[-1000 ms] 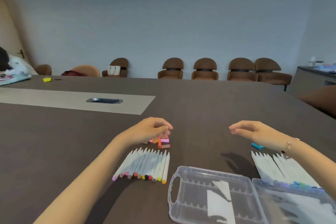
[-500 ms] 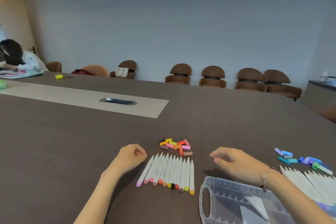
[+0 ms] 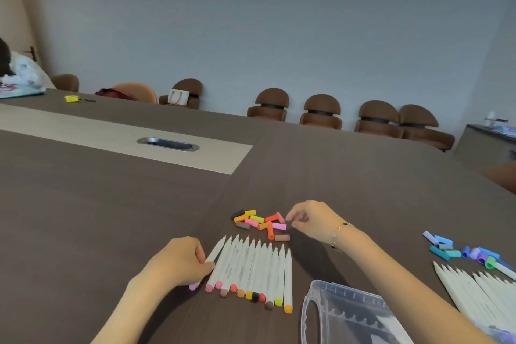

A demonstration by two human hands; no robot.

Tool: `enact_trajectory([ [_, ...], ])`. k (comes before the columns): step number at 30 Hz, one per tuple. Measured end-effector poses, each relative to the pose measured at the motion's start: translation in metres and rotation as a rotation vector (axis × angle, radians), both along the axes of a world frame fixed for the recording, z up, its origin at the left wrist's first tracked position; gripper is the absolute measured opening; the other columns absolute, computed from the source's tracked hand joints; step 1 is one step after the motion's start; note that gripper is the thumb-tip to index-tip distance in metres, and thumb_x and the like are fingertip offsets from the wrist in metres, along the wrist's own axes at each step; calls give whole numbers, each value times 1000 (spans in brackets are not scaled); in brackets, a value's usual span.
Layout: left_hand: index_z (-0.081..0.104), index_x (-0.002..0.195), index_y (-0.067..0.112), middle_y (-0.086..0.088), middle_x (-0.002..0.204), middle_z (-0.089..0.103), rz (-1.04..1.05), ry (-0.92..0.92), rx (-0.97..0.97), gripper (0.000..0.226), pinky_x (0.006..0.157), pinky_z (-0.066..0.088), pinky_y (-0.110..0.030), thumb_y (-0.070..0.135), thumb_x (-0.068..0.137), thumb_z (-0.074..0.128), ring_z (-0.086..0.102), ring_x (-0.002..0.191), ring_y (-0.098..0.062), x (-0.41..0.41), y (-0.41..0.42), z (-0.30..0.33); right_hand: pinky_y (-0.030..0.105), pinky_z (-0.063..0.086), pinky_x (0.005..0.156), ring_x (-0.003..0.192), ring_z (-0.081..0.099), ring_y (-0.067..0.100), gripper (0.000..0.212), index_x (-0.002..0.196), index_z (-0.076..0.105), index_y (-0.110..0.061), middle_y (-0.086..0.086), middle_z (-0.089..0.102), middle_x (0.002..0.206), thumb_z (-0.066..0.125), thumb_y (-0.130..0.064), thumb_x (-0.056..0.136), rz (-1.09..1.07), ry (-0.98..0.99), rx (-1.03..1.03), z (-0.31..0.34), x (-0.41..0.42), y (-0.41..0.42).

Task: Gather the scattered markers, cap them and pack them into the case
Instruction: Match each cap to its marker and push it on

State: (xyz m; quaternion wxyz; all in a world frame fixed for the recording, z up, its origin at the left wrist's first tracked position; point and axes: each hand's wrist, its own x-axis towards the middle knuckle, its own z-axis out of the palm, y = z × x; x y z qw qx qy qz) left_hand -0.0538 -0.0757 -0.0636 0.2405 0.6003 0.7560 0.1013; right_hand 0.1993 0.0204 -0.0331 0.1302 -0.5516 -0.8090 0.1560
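Leftmost marker (image 3: 213,253) of the white row (image 3: 251,271) is pinched by the left hand (image 3: 178,261), fingers curled round its barrel. Right hand (image 3: 312,219) is held just beside the warm-coloured caps (image 3: 261,223), fingers loosely curled, nothing gripped. Clear case (image 3: 346,315) is seen open near the row; second marker group (image 3: 480,290) and blue caps (image 3: 458,251) are laid far right on the table (image 3: 111,218)

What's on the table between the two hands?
In the head view, the row of white markers and the pile of loose caps lie between the left hand and the right hand.
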Motion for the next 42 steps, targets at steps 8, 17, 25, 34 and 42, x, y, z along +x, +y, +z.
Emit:
enact_trajectory([
  [8, 74, 85, 15, 5, 76, 70, 26, -140, -33, 27, 73, 49, -20, 35, 87, 57, 63, 82, -6, -8, 10, -2, 14, 44, 75, 86, 57, 11, 24, 112, 67, -18, 4, 61, 112, 60, -25, 90, -23, -44, 35, -25, -26, 31],
  [17, 73, 102, 22, 4, 95, 71, -10, -607, -123, 26, 68, 40, -20, 40, 87, 61, 58, 86, -7, -24, 12, 6, 8, 34, 57, 68, 50, 7, 21, 100, 72, -15, -1, 62, 109, 62, -28, 88, -58, -14, 40, -39, -26, 37],
  [25, 74, 97, 21, 4, 100, 73, -103, -735, -13, 25, 77, 39, -26, 41, 85, 64, 61, 95, -11, -19, 16, 3, 17, 45, 69, 94, 57, 10, 20, 109, 62, -22, -5, 64, 100, 59, -30, 90, -75, 687, -286, -11, -34, 8],
  [34, 75, 103, 20, -1, 108, 72, -164, -792, -127, 44, 107, 41, -44, 44, 67, 74, 59, 115, -24, -23, 10, 7, 17, 54, 73, 93, 69, 12, 31, 114, 61, -15, 3, 71, 106, 67, -22, 84, -44, 999, -551, -10, -51, -10],
  [42, 75, 103, 18, -2, 106, 72, -162, -808, -125, 40, 103, 44, -39, 40, 69, 73, 63, 107, -20, -23, 9, 9, 13, 54, 65, 85, 70, 8, 26, 110, 64, -10, 2, 73, 98, 64, -23, 87, -99, 989, -465, -13, -64, -11],
])
